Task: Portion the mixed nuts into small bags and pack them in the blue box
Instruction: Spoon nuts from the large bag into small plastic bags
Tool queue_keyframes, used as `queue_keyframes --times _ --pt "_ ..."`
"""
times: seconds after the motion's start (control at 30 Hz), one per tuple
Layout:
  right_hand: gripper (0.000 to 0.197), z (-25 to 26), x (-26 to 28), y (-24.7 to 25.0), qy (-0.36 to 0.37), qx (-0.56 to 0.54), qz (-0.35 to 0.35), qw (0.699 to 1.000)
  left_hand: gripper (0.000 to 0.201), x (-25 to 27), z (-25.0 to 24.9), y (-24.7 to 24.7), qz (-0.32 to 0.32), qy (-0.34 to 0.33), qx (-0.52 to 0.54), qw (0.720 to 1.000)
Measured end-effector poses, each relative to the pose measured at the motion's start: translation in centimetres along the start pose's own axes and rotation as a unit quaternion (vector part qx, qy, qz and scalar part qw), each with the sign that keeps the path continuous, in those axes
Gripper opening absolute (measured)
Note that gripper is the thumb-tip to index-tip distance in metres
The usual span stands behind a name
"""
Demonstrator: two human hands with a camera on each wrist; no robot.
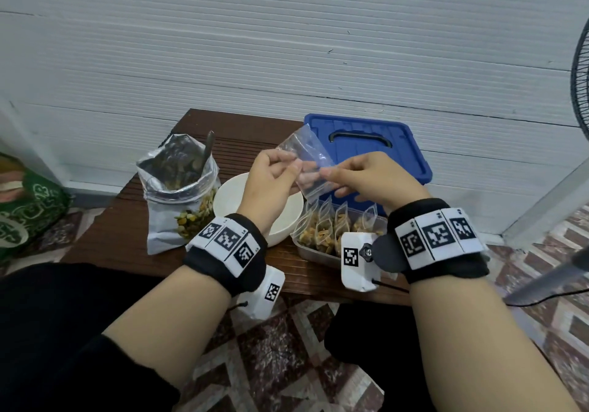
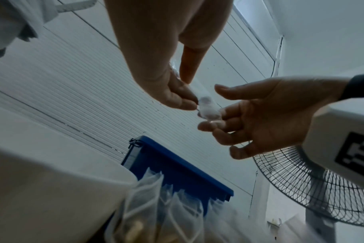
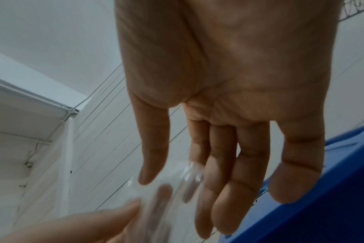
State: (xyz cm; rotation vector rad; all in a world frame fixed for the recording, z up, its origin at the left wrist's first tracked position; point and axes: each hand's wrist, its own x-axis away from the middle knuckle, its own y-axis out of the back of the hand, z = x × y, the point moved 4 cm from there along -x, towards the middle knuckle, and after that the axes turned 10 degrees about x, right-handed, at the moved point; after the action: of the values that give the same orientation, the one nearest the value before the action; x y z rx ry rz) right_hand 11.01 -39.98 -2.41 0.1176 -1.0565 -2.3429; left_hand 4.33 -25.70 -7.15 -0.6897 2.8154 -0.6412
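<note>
a: so the small clear bag [image 1: 307, 161] was empty and held up in the air between both hands, over the white bowl [image 1: 229, 193] and in front of the blue lid [image 1: 373, 150].

b: who had hold of it?

a: both did. the left hand [image 1: 274, 182] pinched its left edge between thumb and fingertips. the right hand [image 1: 373, 177] had its thumb on the front of the bag and its fingers behind it (the wrist views showed those fingers fairly straight, so more a light pinch than a clamp).

b: and the filled ones?

a: several filled bags [image 1: 331, 229] stood upright in a row in the clear box [image 1: 310, 252], just under the right wrist. the blue lid leaned behind that box.

b: the nuts?

a: the big foil nut bag [image 1: 178, 194] stood open left of the bowl, touching it as far as i could tell, with a spoon handle [image 1: 208, 145] sticking out of the top. all of it sat on a low dark wood table [image 1: 127, 220]. a fan [image 2: 314, 189] stood off to the right.
</note>
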Motion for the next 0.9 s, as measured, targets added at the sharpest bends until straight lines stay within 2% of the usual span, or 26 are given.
queue_keyframes --times 0.13,0.27,0.33,0.37,0.43,0.5,0.6,0.67,0.7,0.73,0.77,0.9 --pt "0.017 0.2 -0.1 0.0 0.005 -0.013 0.022 1.0 0.014 0.5 0.0 0.0 -0.017 0.001 0.031 0.999" --pt "0.002 0.2 0.0 0.3 -0.007 -0.041 0.022 0.999 0.021 0.8 0.1 0.6 -0.047 -0.008 0.015 0.999" --pt "0.002 0.1 0.0 0.5 -0.006 -0.041 0.015 0.999 0.035 0.8 0.1 0.8 -0.057 -0.016 -0.031 0.998" --pt "0.003 0.0 -0.1 0.6 -0.005 -0.033 0.01 0.999 0.048 0.7 0.0 1.0 -0.054 -0.031 -0.09 0.994" --pt "0.006 -0.3 -0.1 0.6 -0.009 -0.013 0.001 1.0 0.078 0.8 -0.2 1.0 -0.019 -0.078 -0.23 0.97" --pt "0.007 -0.5 -0.2 0.8 -0.016 0.001 -0.002 1.0 0.097 1.1 -0.8 0.7 0.031 -0.134 -0.351 0.926" --pt "0.01 -0.6 -0.1 0.8 -0.019 0.009 0.005 1.0 0.116 1.5 -1.5 0.1 0.145 -0.232 -0.511 0.815" --pt "0.01 -0.5 0.1 0.7 -0.018 0.013 0.016 1.0 0.115 1.5 -1.4 -0.2 0.198 -0.267 -0.58 0.744" --pt "0.009 -0.4 0.1 0.7 -0.019 0.014 0.022 0.999 0.11 1.4 -1.2 -0.2 0.214 -0.275 -0.597 0.723" --pt "0.008 -0.3 0.2 0.6 -0.018 0.01 0.027 0.999 0.103 1.3 -1.0 -0.3 0.224 -0.279 -0.599 0.716" --pt "0.008 -0.2 0.2 0.5 -0.018 0.004 0.031 0.999 0.095 1.3 -1.0 -0.3 0.228 -0.282 -0.591 0.721" --pt "0.01 0.0 0.4 0.3 -0.017 -0.019 0.039 0.999 0.073 1.3 -1.1 -0.3 0.205 -0.287 -0.554 0.754"
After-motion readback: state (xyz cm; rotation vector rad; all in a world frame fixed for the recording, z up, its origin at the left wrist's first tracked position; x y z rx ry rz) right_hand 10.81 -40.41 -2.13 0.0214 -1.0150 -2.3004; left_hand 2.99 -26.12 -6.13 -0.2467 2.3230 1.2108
